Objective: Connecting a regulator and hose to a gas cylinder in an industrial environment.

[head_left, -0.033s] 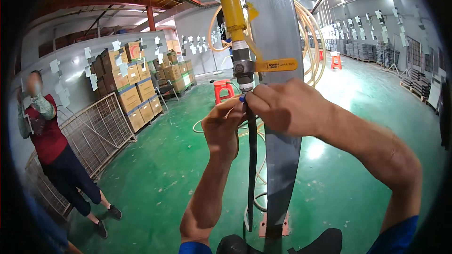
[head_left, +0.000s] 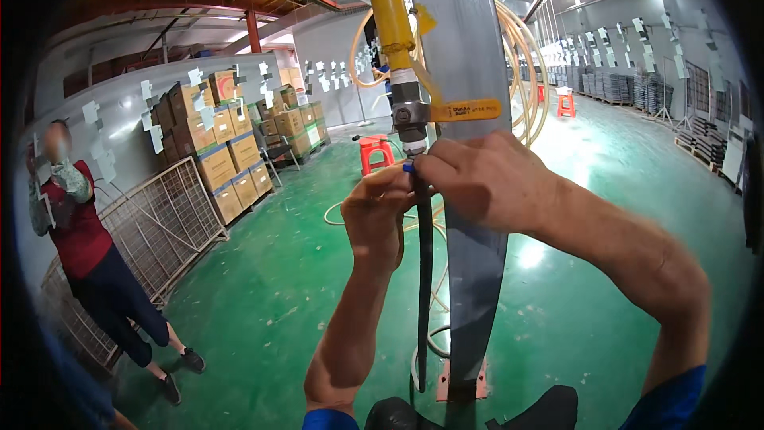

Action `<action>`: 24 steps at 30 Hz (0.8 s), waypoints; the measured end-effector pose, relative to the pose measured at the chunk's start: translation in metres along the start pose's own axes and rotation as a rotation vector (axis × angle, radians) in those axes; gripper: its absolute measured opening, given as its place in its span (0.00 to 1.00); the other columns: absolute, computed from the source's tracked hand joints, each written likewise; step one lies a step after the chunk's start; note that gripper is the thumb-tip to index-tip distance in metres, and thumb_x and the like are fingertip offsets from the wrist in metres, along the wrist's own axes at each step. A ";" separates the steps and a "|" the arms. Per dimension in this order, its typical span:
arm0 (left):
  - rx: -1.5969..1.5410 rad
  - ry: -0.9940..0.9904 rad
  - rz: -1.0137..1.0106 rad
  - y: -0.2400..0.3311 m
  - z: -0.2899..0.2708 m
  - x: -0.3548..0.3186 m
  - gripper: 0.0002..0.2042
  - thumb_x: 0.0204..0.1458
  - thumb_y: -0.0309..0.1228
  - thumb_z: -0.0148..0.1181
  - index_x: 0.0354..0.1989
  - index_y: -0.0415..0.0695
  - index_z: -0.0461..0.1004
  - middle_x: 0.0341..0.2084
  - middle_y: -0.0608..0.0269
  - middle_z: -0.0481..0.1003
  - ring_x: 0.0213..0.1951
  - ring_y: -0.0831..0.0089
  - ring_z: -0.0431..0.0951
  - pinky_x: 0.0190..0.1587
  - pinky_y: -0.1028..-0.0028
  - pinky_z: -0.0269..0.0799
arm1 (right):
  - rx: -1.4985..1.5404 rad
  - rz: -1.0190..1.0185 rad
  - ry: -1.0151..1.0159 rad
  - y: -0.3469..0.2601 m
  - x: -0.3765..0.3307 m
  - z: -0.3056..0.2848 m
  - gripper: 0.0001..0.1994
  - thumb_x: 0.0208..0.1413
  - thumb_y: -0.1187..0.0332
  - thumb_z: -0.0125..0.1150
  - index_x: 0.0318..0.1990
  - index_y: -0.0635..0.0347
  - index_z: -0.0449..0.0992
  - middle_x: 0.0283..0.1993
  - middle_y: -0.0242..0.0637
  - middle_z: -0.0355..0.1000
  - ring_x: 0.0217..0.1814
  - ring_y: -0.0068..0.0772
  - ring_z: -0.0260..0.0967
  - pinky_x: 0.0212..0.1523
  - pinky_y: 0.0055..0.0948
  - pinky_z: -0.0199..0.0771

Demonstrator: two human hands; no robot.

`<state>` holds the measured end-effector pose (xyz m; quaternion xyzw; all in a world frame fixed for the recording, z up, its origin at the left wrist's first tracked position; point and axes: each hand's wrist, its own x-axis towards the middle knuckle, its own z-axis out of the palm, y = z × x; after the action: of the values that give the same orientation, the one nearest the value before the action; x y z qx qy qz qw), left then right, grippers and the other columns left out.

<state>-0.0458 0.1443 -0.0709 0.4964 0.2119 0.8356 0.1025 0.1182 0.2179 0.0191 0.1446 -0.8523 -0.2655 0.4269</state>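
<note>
Green glossy floor (head_left: 263,326) spreads around a tall grey metal column (head_left: 469,48), which is cut off by the top edge. Just left of the column, a yellow-painted metal pipe (head_left: 384,8) runs down to a dark metal valve (head_left: 411,114), whose flat yellow handle (head_left: 469,110) reaches across the column's front. Below the valve, left of the column, hangs a black flexible hose (head_left: 424,287); its upper end is largely hidden by fingers. Beside that end shows a small bright blue piece (head_left: 409,167), mostly covered, its shape unclear.

Left of the column, the left hand (head_left: 374,219) has its thumb and fingers drawn together on the hose's top. Overlapping the column's front edge, the right hand (head_left: 493,179) is curled in, thumb and forefinger closed on the same spot. Which fingertips press the hose and which the blue piece cannot be told.

Behind the column to its right, a coil of pale yellow hose (head_left: 529,72) is partly blocked. Well left of it stands a person in a dark red top (head_left: 83,215), hands blurred.

Compared with the earlier frame, both hands keep their grip; the column sits very slightly further left.
</note>
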 end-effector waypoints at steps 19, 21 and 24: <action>-0.055 -0.223 -0.204 0.019 0.012 0.011 0.15 0.61 0.30 0.50 0.54 0.44 0.59 0.42 0.47 0.75 0.36 0.71 0.78 0.39 0.71 0.76 | 0.645 0.984 -0.248 -0.013 -0.011 -0.026 0.20 0.57 0.55 0.57 0.35 0.69 0.73 0.23 0.52 0.72 0.31 0.56 0.72 0.36 0.46 0.69; 0.012 -0.234 -0.169 0.018 0.014 0.012 0.18 0.60 0.33 0.52 0.57 0.46 0.57 0.39 0.49 0.75 0.36 0.69 0.78 0.37 0.70 0.76 | 0.606 0.920 -0.235 -0.009 -0.025 -0.029 0.17 0.61 0.56 0.51 0.37 0.65 0.72 0.25 0.52 0.71 0.33 0.59 0.70 0.37 0.49 0.67; 0.030 -0.157 -0.162 0.019 0.024 0.008 0.20 0.59 0.34 0.53 0.57 0.46 0.57 0.39 0.48 0.75 0.33 0.69 0.77 0.37 0.70 0.76 | 0.534 0.777 -0.172 -0.008 -0.037 -0.033 0.15 0.61 0.58 0.50 0.34 0.63 0.73 0.27 0.50 0.72 0.32 0.58 0.70 0.35 0.50 0.67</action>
<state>-0.0285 0.1368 -0.0461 0.5429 0.2553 0.7799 0.1786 0.1667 0.2186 0.0065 -0.1027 -0.9138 0.1311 0.3704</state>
